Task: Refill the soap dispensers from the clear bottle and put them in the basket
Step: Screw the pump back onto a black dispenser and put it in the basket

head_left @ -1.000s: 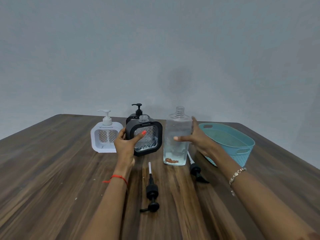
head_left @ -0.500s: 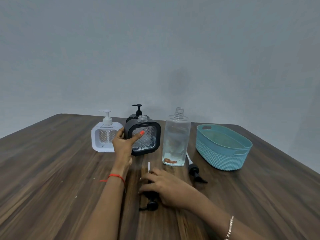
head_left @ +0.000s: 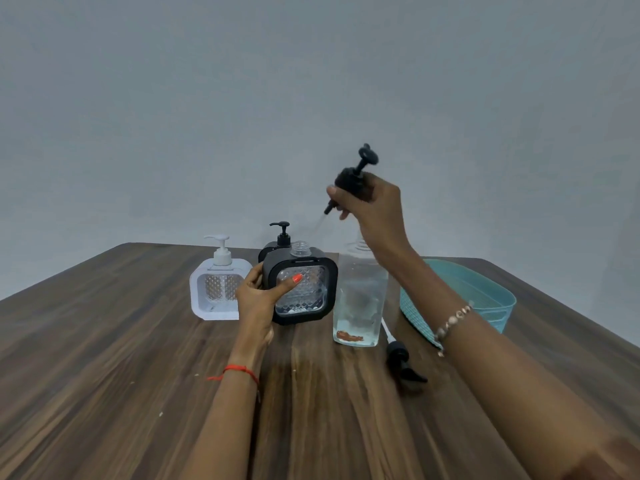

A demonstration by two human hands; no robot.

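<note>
So: white dispenser [head_left: 218, 289] at far left, pump on, untouched. Left hand [head_left: 258, 296] wraps thumb and fingers round the black dispenser [head_left: 304, 289], which stands mid-table [head_left: 104, 341], neck open. Right hand [head_left: 374, 202], raised above and to the right of it, is clamped on a black pump [head_left: 353, 181] at the collar, with the dip tube slanting down-left and blurred.

Looks like pump refit. Hold the body firm so it can't twist. Thread the tube tip into the neck first, lower straight, then turn the collar snug without cross-threading.

The dispenser has a square black frame, a clear diamond-faceted window and a bare clear threaded neck. Fill level can't be told. Second black dispenser [head_left: 280, 237] just behind it, pump on.

Clear bottle [head_left: 360, 299] just beside on the right, clear liquid inside, brownish bit at the bottom, neck mostly behind the wrist. Spare pump [head_left: 401, 358] lies by it. Teal basket [head_left: 485, 296] at far right.
</note>
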